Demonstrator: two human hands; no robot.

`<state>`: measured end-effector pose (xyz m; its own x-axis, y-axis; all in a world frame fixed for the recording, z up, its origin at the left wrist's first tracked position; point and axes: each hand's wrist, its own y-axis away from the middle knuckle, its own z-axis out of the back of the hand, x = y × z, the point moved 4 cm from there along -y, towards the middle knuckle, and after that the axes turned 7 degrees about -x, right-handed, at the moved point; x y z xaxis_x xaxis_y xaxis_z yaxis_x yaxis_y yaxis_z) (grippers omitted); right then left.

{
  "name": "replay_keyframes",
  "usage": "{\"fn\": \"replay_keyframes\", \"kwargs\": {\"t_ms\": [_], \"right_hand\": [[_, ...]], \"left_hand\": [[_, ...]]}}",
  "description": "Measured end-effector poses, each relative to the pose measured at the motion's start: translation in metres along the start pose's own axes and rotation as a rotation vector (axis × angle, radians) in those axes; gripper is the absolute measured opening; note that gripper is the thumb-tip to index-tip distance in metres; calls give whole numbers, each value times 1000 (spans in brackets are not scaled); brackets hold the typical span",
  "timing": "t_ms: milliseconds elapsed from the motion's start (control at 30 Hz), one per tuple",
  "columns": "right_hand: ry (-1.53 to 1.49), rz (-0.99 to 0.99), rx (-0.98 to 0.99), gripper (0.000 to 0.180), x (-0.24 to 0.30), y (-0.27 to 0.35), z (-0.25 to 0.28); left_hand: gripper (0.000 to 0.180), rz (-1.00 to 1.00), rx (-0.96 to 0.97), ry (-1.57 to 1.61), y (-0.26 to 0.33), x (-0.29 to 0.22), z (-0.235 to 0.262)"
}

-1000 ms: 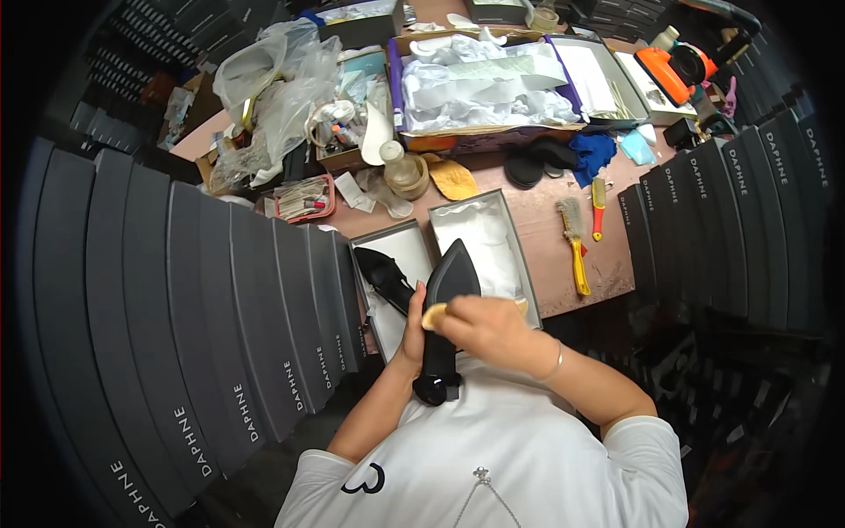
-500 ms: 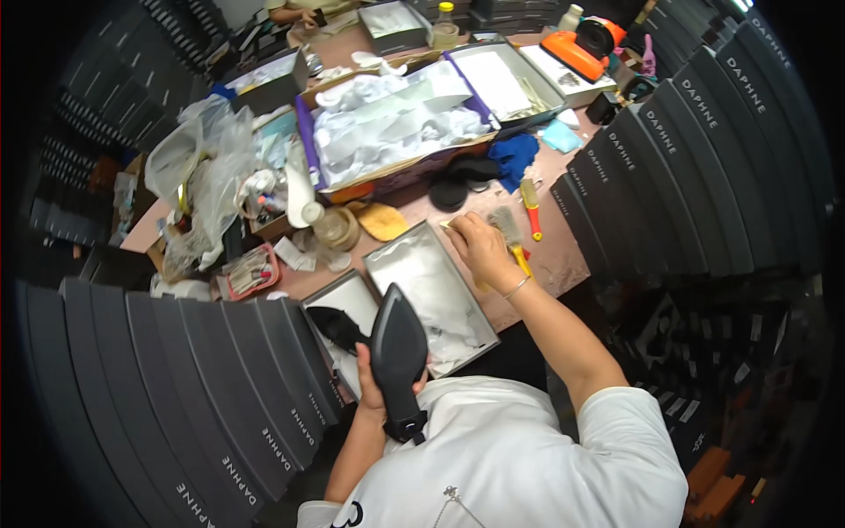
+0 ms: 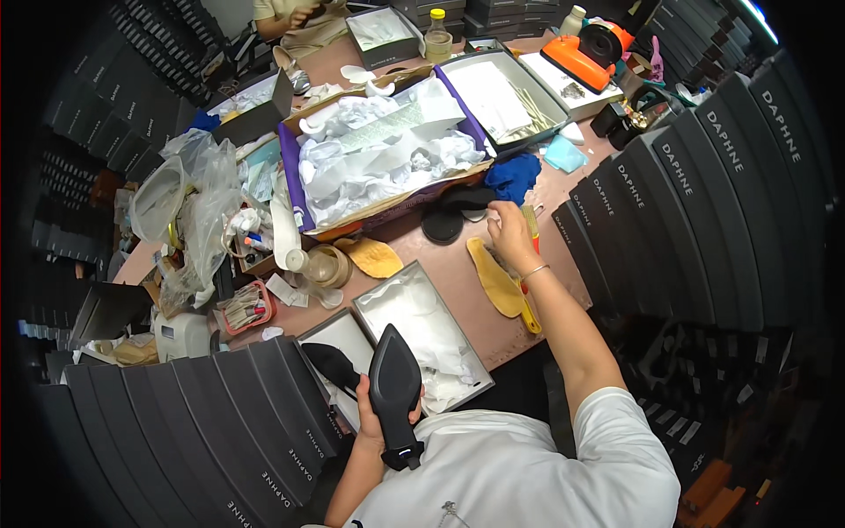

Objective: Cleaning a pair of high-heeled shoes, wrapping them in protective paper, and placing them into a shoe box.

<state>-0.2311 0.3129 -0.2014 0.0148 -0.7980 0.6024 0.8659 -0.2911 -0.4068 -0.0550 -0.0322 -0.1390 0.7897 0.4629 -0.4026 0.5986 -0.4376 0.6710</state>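
Observation:
A black pointed-toe shoe (image 3: 395,383) is in my left hand (image 3: 371,421), its sole turned up and its toe pointing away from me. My fingers wrap round its middle. My right hand (image 3: 513,238) reaches out over the table, thumb and fingers slightly apart, nothing visible between them. Its fingertips are beside a black strap-like piece (image 3: 471,197) and a blue cloth (image 3: 513,179). Below this hand a yellow sole-shaped pad (image 3: 495,280) lies partly over a yellow-handled brush (image 3: 530,318). Another black shoe (image 3: 331,364) rests in the left part of an open box, partly behind my left hand.
The open shoebox (image 3: 482,384) holds white paper. Beyond it stands a large box (image 3: 290,167) of crumpled paper. Stacked dark shoeboxes rise at left (image 3: 189,422) and right (image 3: 695,202). An orange machine (image 3: 581,57) stands far right; another person's hand (image 3: 304,13) shows at the back.
My right hand has moved right and a little farther away. The yellow pad, mostly hidden by the hand before, now lies on the table over the brush. My left hand still holds the shoe.

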Motion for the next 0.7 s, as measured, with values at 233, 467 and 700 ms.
{"fn": "replay_keyframes", "kwargs": {"t_ms": [233,467,700], "right_hand": [[266,82,113,38,1,-33,-30],[238,315,309,43,28,-9,-52],[-2,269,192,28,61,-4,-48]], "left_hand": [[91,21,14,-8,-16,6,1],[87,31,-38,29,-18,12,1],[89,-17,42,-8,-6,9,-2]]}}
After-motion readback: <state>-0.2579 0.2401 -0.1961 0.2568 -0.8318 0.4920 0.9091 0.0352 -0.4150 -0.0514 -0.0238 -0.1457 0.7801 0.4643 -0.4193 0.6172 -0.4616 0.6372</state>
